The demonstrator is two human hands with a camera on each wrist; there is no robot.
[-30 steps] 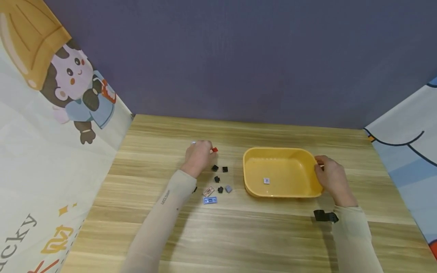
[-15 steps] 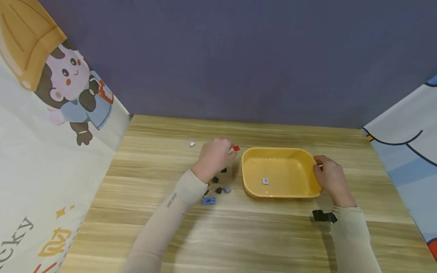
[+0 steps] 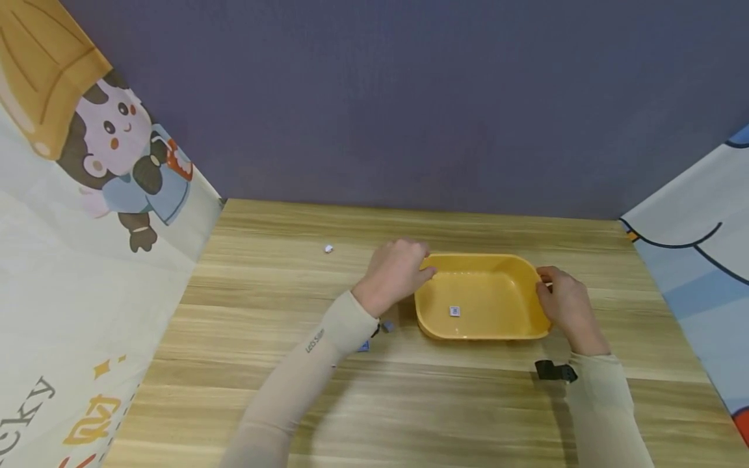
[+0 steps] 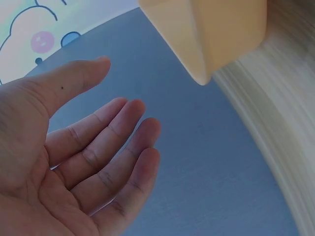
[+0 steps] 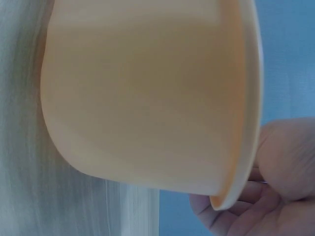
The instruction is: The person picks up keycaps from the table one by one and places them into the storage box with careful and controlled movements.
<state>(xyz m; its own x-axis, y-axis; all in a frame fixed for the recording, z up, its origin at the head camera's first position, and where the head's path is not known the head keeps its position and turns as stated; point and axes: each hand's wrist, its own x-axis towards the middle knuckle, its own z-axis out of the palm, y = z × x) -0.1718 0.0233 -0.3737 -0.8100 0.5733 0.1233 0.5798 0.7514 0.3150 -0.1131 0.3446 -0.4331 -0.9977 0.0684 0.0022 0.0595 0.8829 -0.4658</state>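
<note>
My left hand (image 3: pixel 394 273) is over the left end of a yellow plastic basin (image 3: pixel 486 335). In the left wrist view its palm (image 4: pixel 29 196) shows no object, and the thumb stands apart from the loosely bent fingers. At the right end, my right hand (image 3: pixel 567 302) grips the basin's rim, with fingers curled under the rim (image 5: pixel 251 123) in the right wrist view. On the basin's floor lies a small white printed tile (image 3: pixel 454 311). The red toy brick seen before is out of sight.
A grey-blue toy piece (image 3: pixel 388 326) and a blue printed tile (image 3: pixel 364 346) lie by my left sleeve, which hides other small pieces. Farther back on the wooden table (image 3: pixel 263 312) is a small white piece (image 3: pixel 329 248). A dark blue panel (image 3: pixel 409 104) rises behind.
My left hand has moved right from the loose pieces, carrying a red toy brick, to the basin's left end, and its fingers have let go. My right hand still grips the rim.
</note>
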